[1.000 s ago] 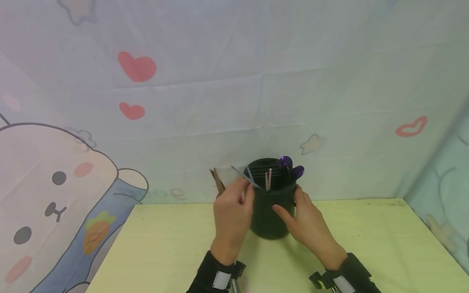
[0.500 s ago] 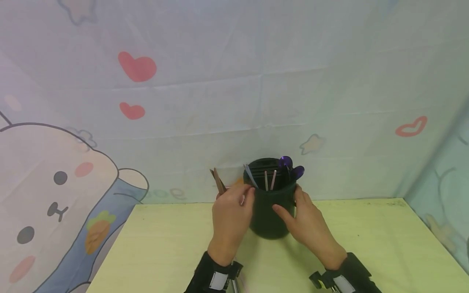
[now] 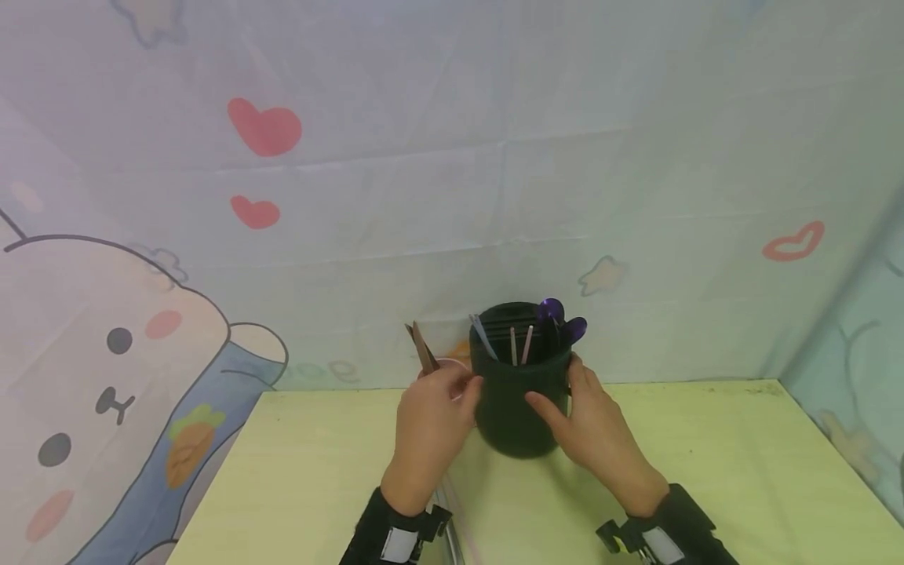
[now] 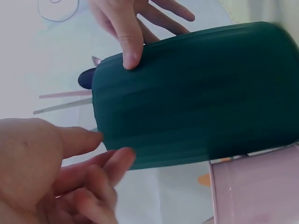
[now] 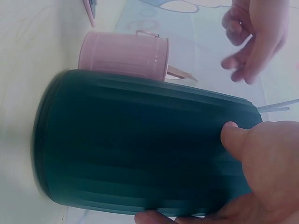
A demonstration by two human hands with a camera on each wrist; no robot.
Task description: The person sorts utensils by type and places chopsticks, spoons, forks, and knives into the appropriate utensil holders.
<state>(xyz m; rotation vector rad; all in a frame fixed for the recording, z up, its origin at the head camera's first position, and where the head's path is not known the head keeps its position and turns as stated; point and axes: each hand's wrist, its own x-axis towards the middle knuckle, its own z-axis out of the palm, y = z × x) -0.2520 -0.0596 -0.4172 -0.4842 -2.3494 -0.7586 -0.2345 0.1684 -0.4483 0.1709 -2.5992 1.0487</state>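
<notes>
A tall dark green ribbed container (image 3: 519,416) stands upright on the table. My right hand (image 3: 600,431) grips its right side, thumb on the front and fingers round the side. Grey-blue straws (image 3: 483,339), two thin pale sticks (image 3: 527,345) and shiny purple spoons (image 3: 575,329) poke out of the top. By the left rim is my left hand (image 3: 431,424), its fingers loosely bent with nothing between them; the left wrist view has its fingertips (image 4: 122,158) right at the container's edge. Beside the container is a small pink bucket (image 5: 124,56), mostly hidden by my left hand in the head view.
Brown flat pieces (image 3: 424,349) stick up from the pink bucket. Silver rods (image 3: 452,526) and a thin pink strip (image 3: 462,514) lie on the pale yellow table (image 3: 318,471) beside my left wrist. A printed cloth (image 3: 395,196) hangs right behind the table.
A grey-blue straw held by my left hand at the rim went into the container. My left hand let go and drew back left and down. The right hand kept its grip.
</notes>
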